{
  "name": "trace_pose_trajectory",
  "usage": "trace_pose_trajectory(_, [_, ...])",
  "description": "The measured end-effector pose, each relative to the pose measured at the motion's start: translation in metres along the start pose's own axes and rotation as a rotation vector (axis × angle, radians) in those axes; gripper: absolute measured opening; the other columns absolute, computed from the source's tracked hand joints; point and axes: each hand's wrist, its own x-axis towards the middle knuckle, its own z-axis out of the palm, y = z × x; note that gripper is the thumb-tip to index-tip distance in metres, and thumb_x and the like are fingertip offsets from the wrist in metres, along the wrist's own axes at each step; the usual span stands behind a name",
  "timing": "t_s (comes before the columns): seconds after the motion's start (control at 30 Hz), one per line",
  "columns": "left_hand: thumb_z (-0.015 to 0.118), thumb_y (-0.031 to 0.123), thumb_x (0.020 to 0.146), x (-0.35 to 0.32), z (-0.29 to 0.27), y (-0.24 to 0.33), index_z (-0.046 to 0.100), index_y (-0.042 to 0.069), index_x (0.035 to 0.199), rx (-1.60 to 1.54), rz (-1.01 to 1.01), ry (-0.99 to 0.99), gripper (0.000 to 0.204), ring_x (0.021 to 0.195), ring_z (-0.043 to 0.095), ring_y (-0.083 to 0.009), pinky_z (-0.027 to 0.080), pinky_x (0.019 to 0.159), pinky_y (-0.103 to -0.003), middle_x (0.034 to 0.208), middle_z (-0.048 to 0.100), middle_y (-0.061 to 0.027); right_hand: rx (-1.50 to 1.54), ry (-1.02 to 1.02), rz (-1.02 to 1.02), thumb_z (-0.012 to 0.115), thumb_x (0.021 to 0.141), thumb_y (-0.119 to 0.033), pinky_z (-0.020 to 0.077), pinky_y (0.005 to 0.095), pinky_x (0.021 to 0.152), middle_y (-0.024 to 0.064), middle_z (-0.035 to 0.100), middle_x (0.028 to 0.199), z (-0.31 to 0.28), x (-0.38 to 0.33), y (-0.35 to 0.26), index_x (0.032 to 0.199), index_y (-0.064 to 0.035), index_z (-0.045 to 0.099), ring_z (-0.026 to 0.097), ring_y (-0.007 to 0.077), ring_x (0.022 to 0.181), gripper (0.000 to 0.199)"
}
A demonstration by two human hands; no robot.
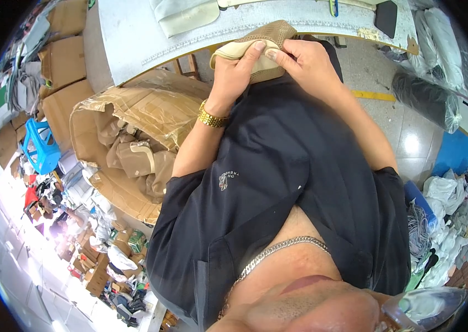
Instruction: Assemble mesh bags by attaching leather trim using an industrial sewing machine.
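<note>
Workbench (pixel 134 33): grey-topped table just beyond both hands, its edge bowed by the lens; pale padded pieces (pixel 184 14) lie on it, well past the fingertips.
Cardboard box (pixel 134 119): open, plastic-lined, just outboard of the left forearm; holds tan padded parts (pixel 134 157) like the one in hand.
Blue stool (pixel 40 146): further out to the left, well apart from the hands.
Bagged rolls (pixel 427 99): dark and white bundles on the floor, out past the right elbow.
Tan cover piece (pixel 259 47): perforated tan and cream, held between both hands at the table edge, against the dark shirt.
Left hand (pixel 234 72): fingers curled around the cream edge, thumb pressed on top; gold watch (pixel 211 119) at the wrist.
Right hand (pixel 303 61): thumb and forefinger pinching the tan edge, touching the left thumb.
Doing it well: probably keep the two thumbs close, work along the seam in short bites, and hold the edges even so the material does not pucker.
</note>
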Motion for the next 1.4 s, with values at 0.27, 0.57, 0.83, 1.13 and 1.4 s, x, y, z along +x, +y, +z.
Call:
trace_pose_trajectory(0.27, [0.067,0.014,0.094,0.001,-0.005,0.005,0.071,-0.002,0.107,-0.182,-0.035,0.008,0.021,0.085,0.064,-0.0093,0.053,0.073,-0.026,0.097,0.071,-0.0045,0.588,-0.077,0.153,0.061,0.097,-0.034,0.0461,0.0261,0.061,0.0016,0.053,0.064,0.006,-0.002,0.013,0.076,-0.0006,0.059,0.055,0.0085,0.063,0.04])
trace_pose_trajectory(0.57, [0.07,0.012,0.091,-0.002,-0.008,0.018,0.07,-0.003,0.109,-0.273,-0.122,-0.143,0.023,0.088,0.067,-0.013,0.055,0.075,-0.028,0.1,0.072,-0.0073,0.772,-0.183,0.083,0.059,0.099,-0.034,0.0468,0.0239,0.062,-0.0021,0.055,0.07,0.001,-0.001,0.017,0.078,-0.0023,0.061,0.054,0.0057,0.066,0.039])
trace_pose_trajectory(0.83, [0.068,0.014,0.093,0.014,-0.006,0.008,0.071,-0.004,0.105,0.029,0.083,-0.089,0.022,0.084,0.063,-0.0073,0.052,0.075,-0.023,0.093,0.072,-0.0041,0.295,-0.028,0.105,0.061,0.097,-0.035,0.0438,0.028,0.057,0.0065,0.053,0.06,0.002,0.004,0.017,0.078,0.001,0.058,0.053,0.0111,0.059,0.041])
trace_pose_trajectory(1.13, [0.07,0.015,0.092,0.003,-0.021,0.027,0.068,-0.006,0.109,-0.05,-0.069,-0.173,0.026,0.088,0.059,-0.0049,0.049,0.079,-0.02,0.096,0.069,-0.0014,0.398,0.105,0.241,0.059,0.098,-0.039,0.0498,0.026,0.064,0.003,0.062,0.07,-0.006,0.001,0.021,0.086,0.0012,0.064,0.059,0.0097,0.065,0.043])
trace_pose_trajectory(1.4, [0.074,0.014,0.089,0.0,-0.015,0.028,0.072,-0.003,0.101,0.162,0.144,-0.021,0.021,0.075,0.059,-0.0037,0.05,0.07,-0.02,0.084,0.071,-0.0003,0.559,0.126,0.179,0.058,0.099,-0.038,0.0481,0.0244,0.062,0.0019,0.06,0.07,-0.005,0.0,0.021,0.083,-0.0008,0.063,0.058,0.0084,0.066,0.041])
